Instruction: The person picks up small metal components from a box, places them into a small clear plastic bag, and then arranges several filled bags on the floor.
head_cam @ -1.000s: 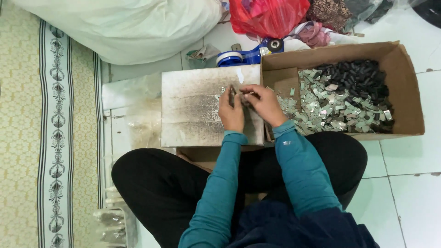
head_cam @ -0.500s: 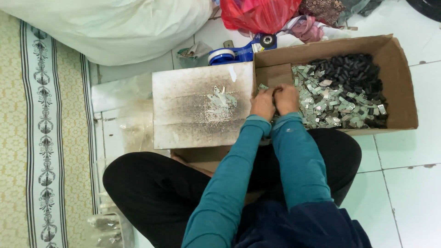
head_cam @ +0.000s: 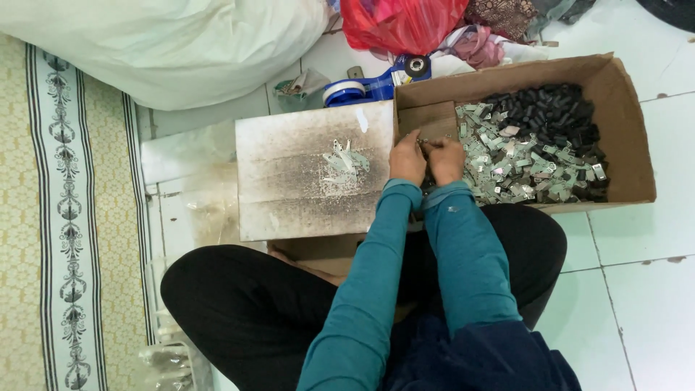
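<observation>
Both hands, left hand [head_cam: 407, 161] and right hand [head_cam: 445, 159], pinch one small metal clip [head_cam: 422, 142] at the cardboard box [head_cam: 622, 123] edge; best held steady, fingers closed firmly.

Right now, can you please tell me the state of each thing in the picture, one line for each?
Cardboard box: open, flaps up, partly filled.
Small metal pieces: loose heap in the box.
Black pieces: piled at the box's far side.
Board: flat, smudged dark, with a few metal pieces.
Left hand: at the box edge, fingers curled.
Right hand: beside it, fingers curled.
Red bag: crumpled.
</observation>
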